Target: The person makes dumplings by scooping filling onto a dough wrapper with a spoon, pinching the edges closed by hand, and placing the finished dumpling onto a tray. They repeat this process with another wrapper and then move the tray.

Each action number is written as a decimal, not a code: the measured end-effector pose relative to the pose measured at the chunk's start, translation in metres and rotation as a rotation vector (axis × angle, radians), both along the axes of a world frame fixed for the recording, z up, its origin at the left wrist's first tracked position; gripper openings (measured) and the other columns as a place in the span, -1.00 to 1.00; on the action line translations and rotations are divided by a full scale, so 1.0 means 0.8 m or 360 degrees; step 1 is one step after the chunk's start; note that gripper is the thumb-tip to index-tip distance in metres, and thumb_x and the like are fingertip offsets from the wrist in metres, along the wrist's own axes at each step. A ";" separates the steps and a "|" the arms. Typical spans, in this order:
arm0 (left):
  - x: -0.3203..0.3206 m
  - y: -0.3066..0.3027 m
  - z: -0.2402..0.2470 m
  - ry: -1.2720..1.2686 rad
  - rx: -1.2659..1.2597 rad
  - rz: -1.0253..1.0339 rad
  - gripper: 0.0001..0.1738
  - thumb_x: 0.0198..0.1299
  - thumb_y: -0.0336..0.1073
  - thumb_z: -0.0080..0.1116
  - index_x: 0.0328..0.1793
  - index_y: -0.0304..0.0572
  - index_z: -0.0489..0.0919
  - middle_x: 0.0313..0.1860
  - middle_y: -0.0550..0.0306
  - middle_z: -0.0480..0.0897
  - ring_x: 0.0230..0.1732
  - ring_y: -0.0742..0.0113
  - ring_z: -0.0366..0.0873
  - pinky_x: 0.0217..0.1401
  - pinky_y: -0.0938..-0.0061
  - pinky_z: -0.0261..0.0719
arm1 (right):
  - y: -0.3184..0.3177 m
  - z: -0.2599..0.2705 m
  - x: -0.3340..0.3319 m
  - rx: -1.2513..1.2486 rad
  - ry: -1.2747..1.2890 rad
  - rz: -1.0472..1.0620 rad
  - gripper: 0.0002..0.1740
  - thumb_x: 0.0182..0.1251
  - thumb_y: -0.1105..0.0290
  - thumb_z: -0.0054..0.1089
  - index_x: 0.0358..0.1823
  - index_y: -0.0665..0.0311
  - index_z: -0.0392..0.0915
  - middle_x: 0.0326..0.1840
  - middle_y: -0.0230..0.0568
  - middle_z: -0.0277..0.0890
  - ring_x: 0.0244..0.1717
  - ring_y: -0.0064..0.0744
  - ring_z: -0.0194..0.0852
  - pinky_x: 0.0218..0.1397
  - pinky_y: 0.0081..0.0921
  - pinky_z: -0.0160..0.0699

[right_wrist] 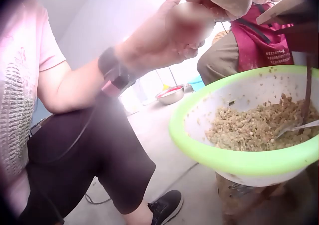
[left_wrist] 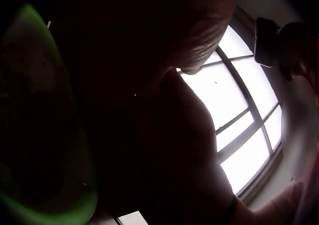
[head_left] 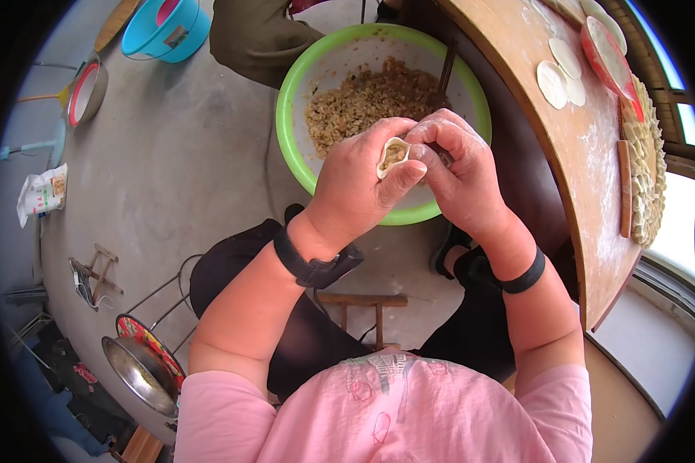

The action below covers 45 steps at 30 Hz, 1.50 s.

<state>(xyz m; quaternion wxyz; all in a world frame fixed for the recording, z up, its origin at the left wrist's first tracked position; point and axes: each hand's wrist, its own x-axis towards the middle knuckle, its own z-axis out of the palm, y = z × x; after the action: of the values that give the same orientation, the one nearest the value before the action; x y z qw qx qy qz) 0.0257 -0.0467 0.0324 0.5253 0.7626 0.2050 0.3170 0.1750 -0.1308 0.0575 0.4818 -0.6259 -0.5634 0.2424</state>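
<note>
A filled dumpling [head_left: 394,155] is held cupped in the curled left hand [head_left: 355,181] at frame centre, above the green bowl [head_left: 284,122] of filling [head_left: 355,104]. Its open edge is pinched by the right hand [head_left: 462,166].

blue bucket [head_left: 189,35]: top left | steel basin [head_left: 135,372]: lower left | white bag [head_left: 42,193]: floor, left
</note>
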 end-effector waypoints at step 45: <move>-0.002 -0.002 0.004 0.0015 -0.1409 -0.0118 -0.34 0.64 0.12 -0.38 0.48 -0.24 0.43 -0.19 0.03 0.67 -0.41 0.50 0.48 -0.33 0.57 0.53 | 0.016 -0.011 -0.011 -0.0628 0.1435 -0.0257 -0.74 0.41 0.26 0.26 -0.24 0.37 0.65 -0.42 -0.36 0.58 -0.47 -0.66 0.36 -0.38 -0.62 0.34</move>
<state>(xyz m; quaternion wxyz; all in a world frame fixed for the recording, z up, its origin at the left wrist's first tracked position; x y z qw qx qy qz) 0.0238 -0.0480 0.0359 0.8113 0.4724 0.2959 0.1761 0.1666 -0.1176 0.0487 0.5670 -0.5797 -0.1920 0.5528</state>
